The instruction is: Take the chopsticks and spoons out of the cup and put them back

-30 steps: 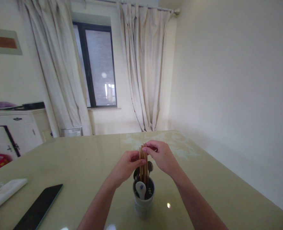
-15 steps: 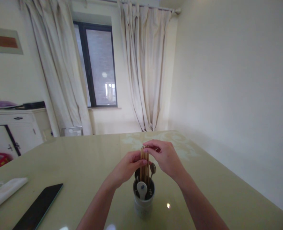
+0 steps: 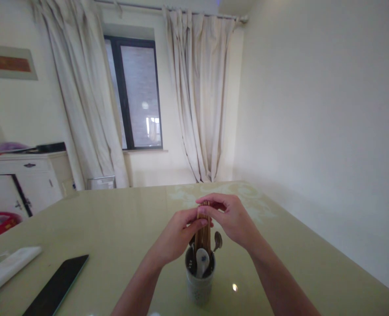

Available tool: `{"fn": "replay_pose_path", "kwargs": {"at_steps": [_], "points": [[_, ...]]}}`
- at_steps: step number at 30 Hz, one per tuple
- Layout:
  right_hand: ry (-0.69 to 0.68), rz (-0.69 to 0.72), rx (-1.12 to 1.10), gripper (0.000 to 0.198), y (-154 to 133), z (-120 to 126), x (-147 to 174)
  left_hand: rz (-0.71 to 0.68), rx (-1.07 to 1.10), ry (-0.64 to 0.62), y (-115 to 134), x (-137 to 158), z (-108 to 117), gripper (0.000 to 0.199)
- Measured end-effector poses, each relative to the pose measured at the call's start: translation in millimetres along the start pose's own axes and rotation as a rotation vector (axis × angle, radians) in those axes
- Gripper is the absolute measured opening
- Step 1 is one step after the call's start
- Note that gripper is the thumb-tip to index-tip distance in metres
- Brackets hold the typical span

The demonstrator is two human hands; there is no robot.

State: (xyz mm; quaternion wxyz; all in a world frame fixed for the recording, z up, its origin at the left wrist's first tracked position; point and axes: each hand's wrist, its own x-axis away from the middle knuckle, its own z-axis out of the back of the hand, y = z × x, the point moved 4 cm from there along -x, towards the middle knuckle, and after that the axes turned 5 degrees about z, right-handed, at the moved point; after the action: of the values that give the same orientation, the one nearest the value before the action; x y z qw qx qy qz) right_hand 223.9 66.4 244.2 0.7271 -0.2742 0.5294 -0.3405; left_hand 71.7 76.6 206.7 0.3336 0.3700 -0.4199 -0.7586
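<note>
A bundle of wooden chopsticks [image 3: 202,237] stands upright in a pale utensil holder [image 3: 199,287] on the table. My left hand [image 3: 181,230] wraps round the bundle from the left, its thumb across the front. Higher up, my right hand [image 3: 225,215] closes thumb and fingers on the chopstick tops. In the same holder, a white ceramic spoon [image 3: 202,260] leans at the front and a metal spoon [image 3: 218,240] tilts out to the right. A dark spoon, mostly hidden, shows behind my left hand.
The glossy table [image 3: 125,228] fills the foreground. At the left lie a dark flat slab [image 3: 56,287] and a white long object [image 3: 12,270]. Beyond are a white cabinet [image 3: 33,180], a red basin [image 3: 0,224] and curtains [image 3: 202,96]. A wall borders the right side.
The chopsticks are gathered into a tighter bundle, with both hands closed in around them. The metal spoon now leans farther right. The view has shifted slightly.
</note>
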Motion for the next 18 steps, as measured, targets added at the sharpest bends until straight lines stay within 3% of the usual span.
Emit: {"fn": "replay_pose_path", "kwargs": {"at_steps": [5, 11, 15, 18], "points": [[0.133, 0.031, -0.062, 0.009, -22.3, 5.2, 6.9, -0.041, 0.035, 0.065, 20.6, 5.9, -2.0, 0.028], [0.290, 0.152, 0.005, 0.007, -53.9, 11.6, 20.7, -0.045, 0.149, -0.020, 21.7, 9.2, -20.8, 0.036], [0.293, 0.304, 0.088, 0.019, -70.4, 10.6, 29.9, -0.114, 0.138, 0.044, 32.6, 13.9, -22.4, 0.036], [0.300, 0.496, 0.187, 0.037, -85.5, 8.3, 39.7, -0.143, 0.139, 0.079, 43.3, 21.6, -19.4, 0.033]]}}
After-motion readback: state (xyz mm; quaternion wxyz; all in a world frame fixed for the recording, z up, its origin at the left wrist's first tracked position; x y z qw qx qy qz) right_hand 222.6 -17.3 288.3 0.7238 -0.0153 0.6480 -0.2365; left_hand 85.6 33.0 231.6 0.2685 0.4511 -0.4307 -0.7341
